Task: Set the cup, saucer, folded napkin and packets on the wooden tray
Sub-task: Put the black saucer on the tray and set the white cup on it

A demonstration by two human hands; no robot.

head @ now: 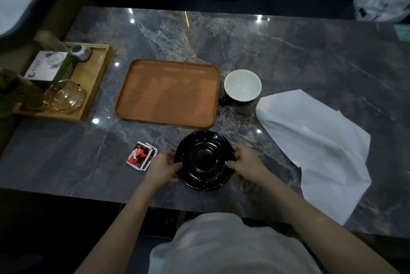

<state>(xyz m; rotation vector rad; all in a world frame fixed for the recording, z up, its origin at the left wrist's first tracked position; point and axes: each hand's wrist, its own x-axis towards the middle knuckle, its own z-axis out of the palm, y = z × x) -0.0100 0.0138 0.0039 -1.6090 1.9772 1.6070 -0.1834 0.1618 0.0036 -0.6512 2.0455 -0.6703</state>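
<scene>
Black saucer (204, 160) sits at the near centre of the marble table (288, 56), directly between the two hands. Left hand (163, 167) grips its left rim, fingers curled over the edge; right hand (245, 163) grips the right rim the same way (thumbs lie on the upper face). Cannot tell whether the saucer is lifted or resting on the table.

Saucer: glossy black, round, concentric ridges around a central well.

Wooden tray (168, 92): just beyond the saucer, orange-brown, rectangular, rounded corners, low raised lip, nothing on it.

Cup (242, 86): just right of the tray's far right corner, upright, white inside, dark outside, handle pointing near-left.

Packets (142, 155): small stack, red, black and white print, flat on the table just left of the left hand.

Napkin (315, 140): white, lying unfolded and rumpled on the table, well right of the right hand.

Far left: second, lighter wooden tray (97, 78) holding an amber glass teapot (64, 96) and a box (47, 66).
</scene>
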